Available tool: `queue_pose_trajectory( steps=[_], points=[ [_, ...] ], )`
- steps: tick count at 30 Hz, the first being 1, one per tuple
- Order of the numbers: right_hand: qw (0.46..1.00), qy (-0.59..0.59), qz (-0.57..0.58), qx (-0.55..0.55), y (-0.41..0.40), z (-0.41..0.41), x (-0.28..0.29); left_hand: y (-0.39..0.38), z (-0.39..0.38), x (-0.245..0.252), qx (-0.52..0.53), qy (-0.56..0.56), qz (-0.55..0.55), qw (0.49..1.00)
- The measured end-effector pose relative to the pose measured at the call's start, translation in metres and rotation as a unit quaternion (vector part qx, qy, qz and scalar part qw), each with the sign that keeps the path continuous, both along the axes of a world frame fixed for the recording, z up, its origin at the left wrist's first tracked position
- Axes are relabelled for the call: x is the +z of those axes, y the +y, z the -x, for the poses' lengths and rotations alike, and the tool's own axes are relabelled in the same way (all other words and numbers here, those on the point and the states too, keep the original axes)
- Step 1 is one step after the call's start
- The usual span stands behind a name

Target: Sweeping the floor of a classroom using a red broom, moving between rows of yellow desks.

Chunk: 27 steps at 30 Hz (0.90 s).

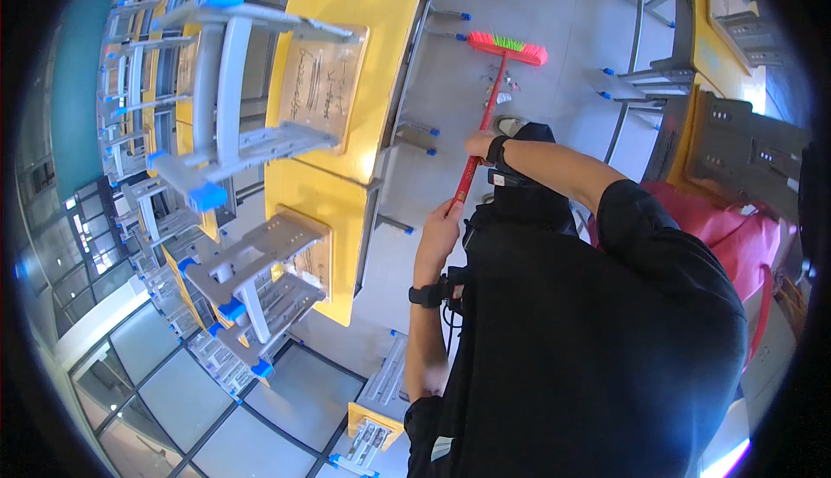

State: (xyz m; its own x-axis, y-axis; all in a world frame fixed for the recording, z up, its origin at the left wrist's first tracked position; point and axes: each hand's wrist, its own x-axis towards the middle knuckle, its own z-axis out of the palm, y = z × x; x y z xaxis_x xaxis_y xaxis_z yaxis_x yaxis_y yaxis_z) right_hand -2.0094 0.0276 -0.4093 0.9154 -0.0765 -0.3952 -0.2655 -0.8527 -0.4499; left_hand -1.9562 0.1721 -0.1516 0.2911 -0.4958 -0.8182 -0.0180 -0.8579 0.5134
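A red-handled push broom (pixel 491 101) slants across the floor in front of me, its bristle head pink with a green middle. My right hand (pixel 480 145) is wrapped around the middle of the handle. Higher up, at the handle's end, my left hand (pixel 446 215) grips it. The broom head (pixel 508 48) rests at floor level beside the blue-capped feet of a desk. Small litter (pixel 504 96), including a white scrap, lies on the floor between the broom head and my shoe (pixel 510 125). Both wrists wear black straps with small devices.
Yellow-topped desks (pixel 337 173) stand to the left, with upturned chairs or stools (pixel 227 82) on them. More desks (pixel 720 43) line the right, near a pink cloth or bag (pixel 720 231). Metal desk legs (pixel 415 131) jut beside the grey tiled floor (pixel 552 11). Framed glass panels (pixel 214 380) lie at lower left.
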Motion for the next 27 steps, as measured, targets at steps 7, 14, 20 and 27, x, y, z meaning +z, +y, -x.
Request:
queue_pose_trajectory(
  steps=[7,14,20,27],
  points=[
    [0.994,0.006,-0.104,0.032,0.124,-0.007,-0.004,0.121,-0.01,0.026,-0.037,-0.067,-0.059,0.995],
    [0.98,0.012,-0.155,0.124,0.186,-0.016,0.055,0.19,0.008,0.075,0.107,-0.063,-0.056,0.991],
    [0.973,0.02,-0.228,0.018,0.178,-0.019,0.04,0.195,0.031,0.071,0.286,0.032,-0.011,0.958],
    [0.916,-0.126,-0.364,-0.111,0.112,-0.039,-0.005,0.111,0.056,-0.027,0.281,-0.088,0.107,0.95]
  ],
)
